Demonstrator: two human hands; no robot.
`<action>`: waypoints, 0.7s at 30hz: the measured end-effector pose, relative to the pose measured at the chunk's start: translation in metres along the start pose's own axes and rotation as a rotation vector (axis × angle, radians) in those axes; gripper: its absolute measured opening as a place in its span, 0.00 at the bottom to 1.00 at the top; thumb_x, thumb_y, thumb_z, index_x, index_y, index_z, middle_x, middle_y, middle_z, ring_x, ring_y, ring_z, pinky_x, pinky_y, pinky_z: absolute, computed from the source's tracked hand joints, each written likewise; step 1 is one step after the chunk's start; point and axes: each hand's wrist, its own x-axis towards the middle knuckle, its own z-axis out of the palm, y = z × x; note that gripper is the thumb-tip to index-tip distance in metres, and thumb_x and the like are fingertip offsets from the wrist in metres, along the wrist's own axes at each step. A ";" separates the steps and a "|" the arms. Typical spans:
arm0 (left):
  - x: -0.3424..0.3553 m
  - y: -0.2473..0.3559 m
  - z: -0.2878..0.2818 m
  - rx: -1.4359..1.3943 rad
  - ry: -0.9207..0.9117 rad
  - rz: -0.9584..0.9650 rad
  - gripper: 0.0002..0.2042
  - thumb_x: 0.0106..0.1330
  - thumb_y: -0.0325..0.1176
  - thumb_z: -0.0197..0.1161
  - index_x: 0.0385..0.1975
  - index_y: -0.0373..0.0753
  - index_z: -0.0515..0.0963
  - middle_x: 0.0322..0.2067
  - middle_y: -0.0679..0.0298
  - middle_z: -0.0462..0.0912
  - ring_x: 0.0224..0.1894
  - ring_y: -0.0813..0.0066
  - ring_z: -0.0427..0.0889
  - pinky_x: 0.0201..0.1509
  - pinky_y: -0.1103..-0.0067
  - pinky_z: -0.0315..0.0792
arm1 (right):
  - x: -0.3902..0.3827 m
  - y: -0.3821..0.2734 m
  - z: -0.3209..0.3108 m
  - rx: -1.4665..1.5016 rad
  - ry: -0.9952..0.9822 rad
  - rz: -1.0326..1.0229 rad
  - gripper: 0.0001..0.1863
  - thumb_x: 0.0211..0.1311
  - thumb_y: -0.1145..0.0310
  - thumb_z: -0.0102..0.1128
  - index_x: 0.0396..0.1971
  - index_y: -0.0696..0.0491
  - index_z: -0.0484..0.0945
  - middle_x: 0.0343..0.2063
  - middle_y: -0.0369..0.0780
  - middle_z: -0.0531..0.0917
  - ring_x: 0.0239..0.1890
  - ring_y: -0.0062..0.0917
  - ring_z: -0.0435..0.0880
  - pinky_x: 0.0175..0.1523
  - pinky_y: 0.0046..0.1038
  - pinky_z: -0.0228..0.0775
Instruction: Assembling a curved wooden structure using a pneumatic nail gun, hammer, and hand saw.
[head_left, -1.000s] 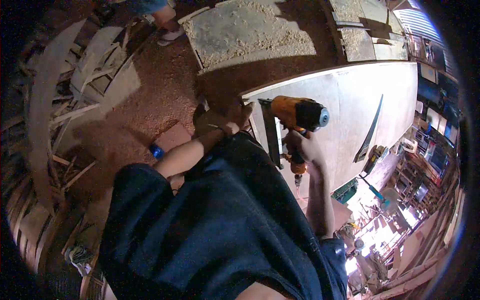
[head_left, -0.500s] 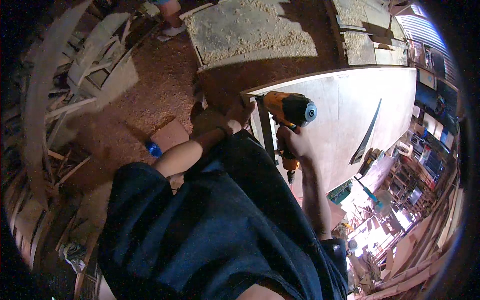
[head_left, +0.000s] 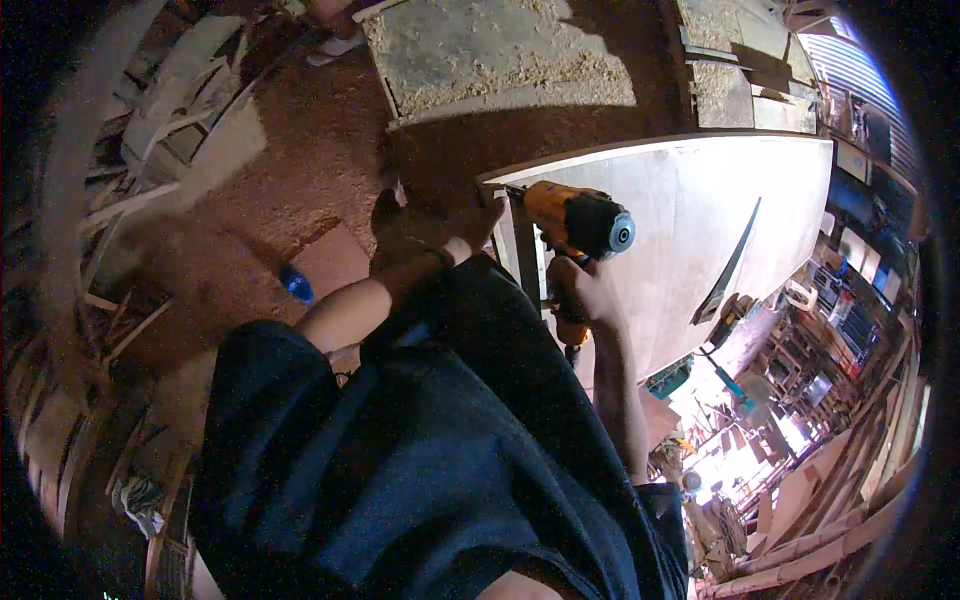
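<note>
My right hand (head_left: 585, 290) grips the handle of an orange-and-black nail gun (head_left: 578, 218), whose nose is at the near corner of a large pale wooden panel (head_left: 680, 230), against a narrow strip along its edge. My left hand (head_left: 470, 225), in shadow, holds the panel's edge at that corner, just left of the nose. A long, tapering dark piece (head_left: 728, 260) lies on the panel. My dark shirt covers much of the lower view.
Shaving-covered boards (head_left: 490, 65) lie beyond the panel, near another person's foot (head_left: 335, 45). Wood scraps (head_left: 165, 150) are piled left. A small blue item (head_left: 297, 283) rests on the brown ground. A teal tool (head_left: 730, 380) and cluttered timber stand right.
The nail gun and my right hand have shifted slightly left and up, the nose staying at the panel's corner. My left hand remains at the edge.
</note>
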 end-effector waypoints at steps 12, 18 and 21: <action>0.003 0.003 -0.006 -0.007 -0.170 -0.108 0.27 0.60 0.53 0.57 0.48 0.35 0.69 0.38 0.44 0.78 0.42 0.41 0.76 0.46 0.58 0.69 | 0.001 0.003 0.006 -0.055 0.051 0.011 0.05 0.55 0.67 0.53 0.25 0.51 0.72 0.18 0.32 0.73 0.19 0.16 0.71 0.24 0.21 0.62; 0.009 -0.022 -0.043 0.191 -0.198 0.326 0.24 0.67 0.52 0.47 0.49 0.36 0.71 0.44 0.49 0.77 0.49 0.51 0.74 0.52 0.63 0.68 | -0.034 0.009 -0.027 -0.107 0.054 0.230 0.13 0.62 0.64 0.56 0.42 0.55 0.76 0.34 0.40 0.82 0.25 0.22 0.80 0.32 0.25 0.73; 0.040 -0.086 -0.028 0.607 -0.145 1.016 0.24 0.72 0.49 0.39 0.53 0.38 0.72 0.51 0.53 0.76 0.58 0.62 0.70 0.60 0.72 0.65 | -0.016 0.036 -0.019 -0.763 0.113 0.824 0.12 0.60 0.65 0.56 0.37 0.57 0.78 0.30 0.40 0.82 0.29 0.22 0.81 0.34 0.26 0.73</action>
